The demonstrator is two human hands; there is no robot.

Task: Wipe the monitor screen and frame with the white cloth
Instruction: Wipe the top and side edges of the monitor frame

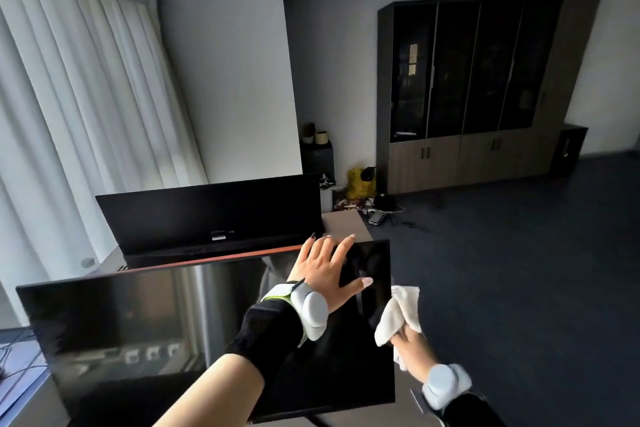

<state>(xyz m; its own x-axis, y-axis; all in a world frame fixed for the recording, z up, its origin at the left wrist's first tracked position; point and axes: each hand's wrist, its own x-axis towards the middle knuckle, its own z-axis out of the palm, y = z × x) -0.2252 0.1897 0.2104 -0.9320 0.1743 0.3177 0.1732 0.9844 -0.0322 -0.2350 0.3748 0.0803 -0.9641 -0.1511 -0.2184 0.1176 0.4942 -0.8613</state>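
Observation:
A black monitor (138,329) with a glossy dark screen stands in front of me, tilted in the view. My left hand (325,270) lies flat near its top right corner, fingers spread over the screen and upper edge. My right hand (412,347) grips a bunched white cloth (398,312) at the monitor's right edge, about halfway down. The cloth touches or nearly touches the frame there. Both wrists wear pale bands over black sleeves.
A second black monitor (207,215) stands behind, its back toward me, on the same desk (346,224). White curtains (69,97) hang on the left. A dark cabinet (478,80) stands on the far wall, with bags and cables (367,194) on the floor. Cables lie at lower left.

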